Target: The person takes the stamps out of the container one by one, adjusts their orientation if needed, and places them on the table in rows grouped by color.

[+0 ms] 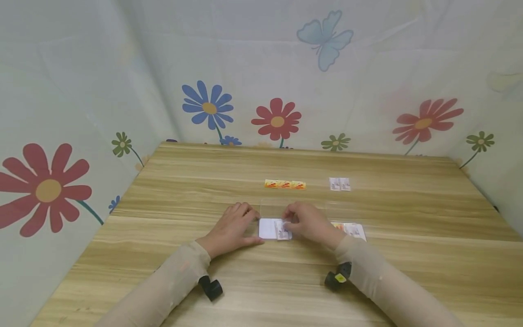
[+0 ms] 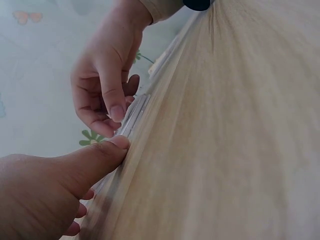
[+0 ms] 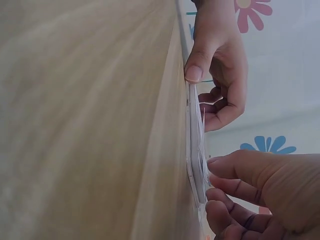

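Note:
A white rectangular card block (image 1: 267, 228) lies flat, with a small printed paper slip (image 1: 283, 230) on its right half. My left hand (image 1: 233, 230) holds the block's left end, thumb at the near corner and fingers at the far one. In the left wrist view the left thumb (image 2: 102, 162) presses the block's edge. Over the right end, my right hand (image 1: 308, 222) pinches the slip between thumb and fingers. The right wrist view shows the slip's edge lifted from the block, near the right fingertips (image 3: 220, 165). The hand hides the block's right end.
Three orange-yellow slips (image 1: 284, 184) lie in a row farther back. Two pale printed slips (image 1: 340, 184) are to their right. Past the right wrist lie more slips (image 1: 354, 230), partly covered. A clear plastic sheet (image 1: 271, 207) lies behind the block on the wooden table (image 1: 184, 181).

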Available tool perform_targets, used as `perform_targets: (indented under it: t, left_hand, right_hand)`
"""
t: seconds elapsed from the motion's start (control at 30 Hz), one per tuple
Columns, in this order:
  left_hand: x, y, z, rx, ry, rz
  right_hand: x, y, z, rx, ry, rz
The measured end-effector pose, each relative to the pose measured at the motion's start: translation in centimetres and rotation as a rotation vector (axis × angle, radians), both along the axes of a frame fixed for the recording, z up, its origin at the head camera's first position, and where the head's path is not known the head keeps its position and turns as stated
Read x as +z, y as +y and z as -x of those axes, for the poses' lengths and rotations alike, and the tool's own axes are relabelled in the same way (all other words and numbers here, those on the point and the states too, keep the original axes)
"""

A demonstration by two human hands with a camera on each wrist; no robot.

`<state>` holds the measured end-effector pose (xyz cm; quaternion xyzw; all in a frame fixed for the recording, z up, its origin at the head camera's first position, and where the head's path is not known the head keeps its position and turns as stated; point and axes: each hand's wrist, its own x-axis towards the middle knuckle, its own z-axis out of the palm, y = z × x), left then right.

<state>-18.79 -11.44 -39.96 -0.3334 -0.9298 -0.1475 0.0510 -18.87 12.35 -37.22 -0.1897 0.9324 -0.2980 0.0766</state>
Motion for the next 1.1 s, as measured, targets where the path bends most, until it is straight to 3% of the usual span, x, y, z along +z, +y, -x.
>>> perform_targets:
  t: [0.43, 1.1]
  left_hand:
    - [0.0, 0.05, 0.02, 0.002, 0.009, 0.003]
    - [0.26, 0.1, -0.08, 0.001, -0.005, -0.002]
  right_hand:
    - [-0.08, -0.21, 0.05, 0.007, 0.048, -0.049]
    - [-0.35, -0.19, -0.19, 0.0, 0.05, 0.006]
